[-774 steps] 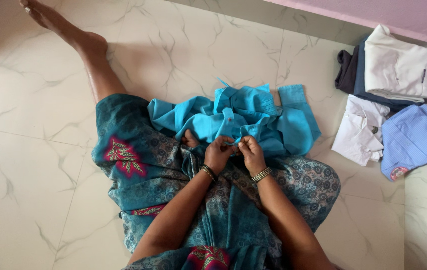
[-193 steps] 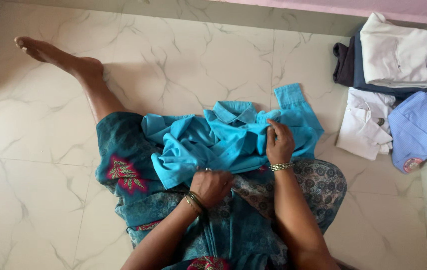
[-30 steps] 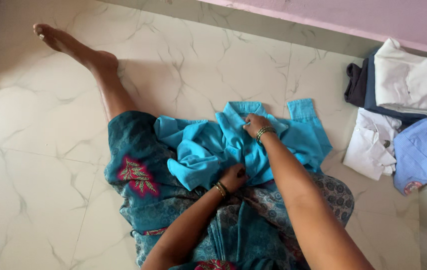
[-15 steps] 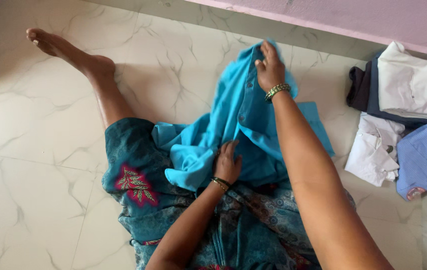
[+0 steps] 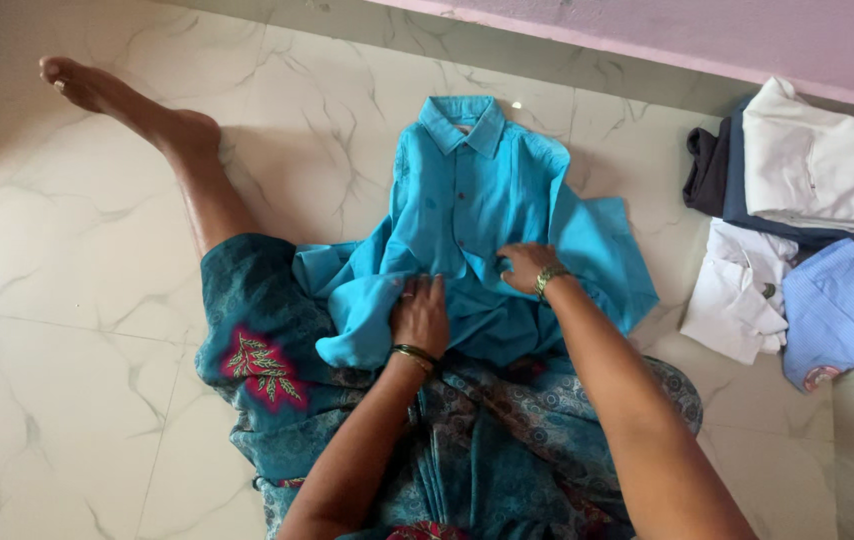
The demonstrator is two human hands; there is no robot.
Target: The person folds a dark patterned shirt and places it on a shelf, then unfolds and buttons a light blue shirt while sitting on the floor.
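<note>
Seated on pale marble-patterned floor tiles (image 5: 67, 350), one bare leg (image 5: 162, 140) stretched out far to the left of both hands

Left hand (image 5: 420, 318) palm down with fingers spread flat, pressing on the lower front of a turquoise shirt (image 5: 477, 200); nothing gripped, only resting on the cloth. Gold bangles at that wrist

Right hand (image 5: 525, 268) just to the right of the left one and slightly farther out, fingers curled loosely on the shirt near its button line; whether a fold is pinched there cannot be told. Beaded bangles at that wrist too

Shirt spread front up, running away from both hands: collar at the far end, well beyond the fingertips, near the pink wall (image 5: 707, 35); hem end under the hands and draped onto the lap. One sleeve bunched beside and below the left hand, the other lying out to the right of the right hand

Patterned teal skirt (image 5: 277, 390) beneath the forearms, touching the shirt's near edge

Well to the right of the right hand, apart from the shirt: folded white shirt (image 5: 742, 295), folded pale blue shirt (image 5: 842, 305), and beyond them a folded cream garment (image 5: 817, 150) atop dark folded clothes (image 5: 712, 175)
</note>
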